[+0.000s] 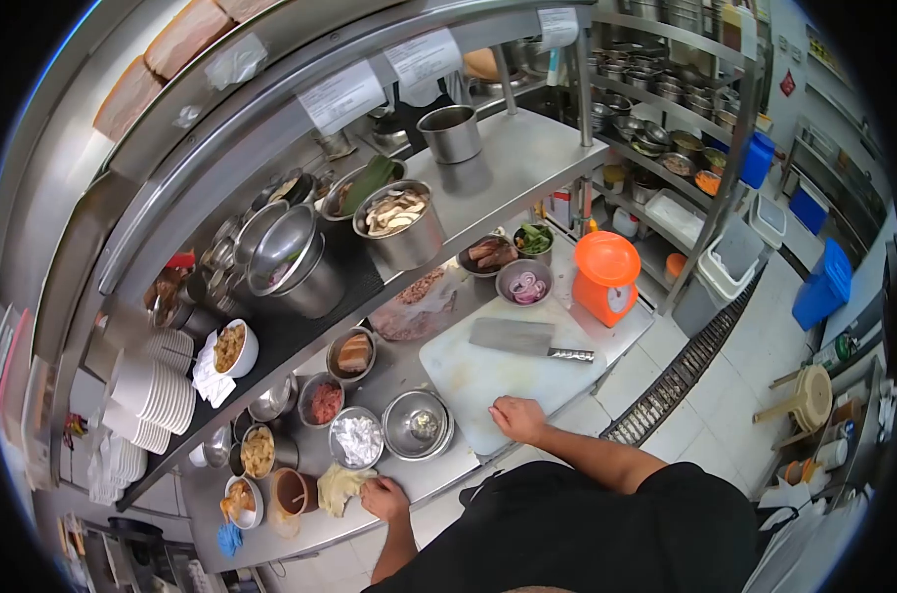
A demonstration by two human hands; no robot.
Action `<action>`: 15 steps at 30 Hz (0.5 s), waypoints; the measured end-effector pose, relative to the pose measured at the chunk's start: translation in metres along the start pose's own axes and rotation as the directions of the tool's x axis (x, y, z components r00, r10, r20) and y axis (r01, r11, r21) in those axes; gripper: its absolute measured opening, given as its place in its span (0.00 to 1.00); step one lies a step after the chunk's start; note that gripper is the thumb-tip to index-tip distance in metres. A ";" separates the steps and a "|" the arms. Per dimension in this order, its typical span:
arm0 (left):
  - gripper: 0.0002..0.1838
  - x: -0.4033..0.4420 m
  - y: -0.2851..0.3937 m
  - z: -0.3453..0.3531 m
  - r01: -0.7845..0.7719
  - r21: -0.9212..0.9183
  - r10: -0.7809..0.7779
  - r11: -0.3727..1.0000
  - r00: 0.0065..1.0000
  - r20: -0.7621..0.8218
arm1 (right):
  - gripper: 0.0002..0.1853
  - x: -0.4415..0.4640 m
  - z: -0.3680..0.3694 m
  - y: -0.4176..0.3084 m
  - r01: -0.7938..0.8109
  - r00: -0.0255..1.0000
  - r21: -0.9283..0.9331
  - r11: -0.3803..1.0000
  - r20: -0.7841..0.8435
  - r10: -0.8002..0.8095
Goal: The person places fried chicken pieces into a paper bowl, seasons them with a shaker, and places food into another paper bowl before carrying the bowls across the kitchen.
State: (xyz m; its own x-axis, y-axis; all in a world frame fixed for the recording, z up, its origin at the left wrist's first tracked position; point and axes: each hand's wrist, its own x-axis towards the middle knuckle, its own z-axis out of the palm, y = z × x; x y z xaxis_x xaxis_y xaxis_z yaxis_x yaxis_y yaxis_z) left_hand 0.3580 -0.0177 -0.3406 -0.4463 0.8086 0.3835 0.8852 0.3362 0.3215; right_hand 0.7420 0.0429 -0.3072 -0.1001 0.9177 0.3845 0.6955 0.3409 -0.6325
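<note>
My left hand is at the counter's front edge, its curled fingers on a pale yellow cloth. My right hand rests as a loose fist on the near edge of a white cutting board, with nothing visible in it. Across the board lies a cleaver, its handle toward the right. Left of the board stand nested steel bowls and a bowl of white, crinkled contents. A brown container sits just past the cloth.
An orange kitchen scale stands behind the board, beside a bowl of sliced red onion. Bowls of minced meat and a meat slab line the counter. Overhead, a steel shelf carries pots. A floor drain runs at right.
</note>
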 end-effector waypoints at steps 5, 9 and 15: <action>0.13 -0.002 0.000 0.001 -0.005 0.011 0.005 1.000 1.000 -0.012 | 0.13 -0.002 -0.001 0.001 0.014 1.000 0.009 1.000 -0.004 -0.014; 0.12 -0.001 -0.004 0.005 -0.056 0.026 0.057 0.998 0.998 -0.026 | 0.12 -0.003 -0.003 0.004 0.021 1.000 0.016 1.000 -0.009 -0.021; 0.13 -0.002 -0.003 0.005 -0.020 0.080 0.020 0.997 1.000 -0.001 | 0.12 -0.004 -0.002 0.006 0.011 1.000 0.022 1.000 -0.003 -0.011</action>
State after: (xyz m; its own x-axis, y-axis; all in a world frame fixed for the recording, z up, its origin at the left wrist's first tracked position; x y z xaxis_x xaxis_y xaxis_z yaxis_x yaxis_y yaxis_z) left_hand 0.3574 -0.0179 -0.3468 -0.4285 0.8145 0.3911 0.9017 0.3574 0.2435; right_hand 0.7479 0.0407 -0.3108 -0.1054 0.9132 0.3937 0.6787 0.3554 -0.6427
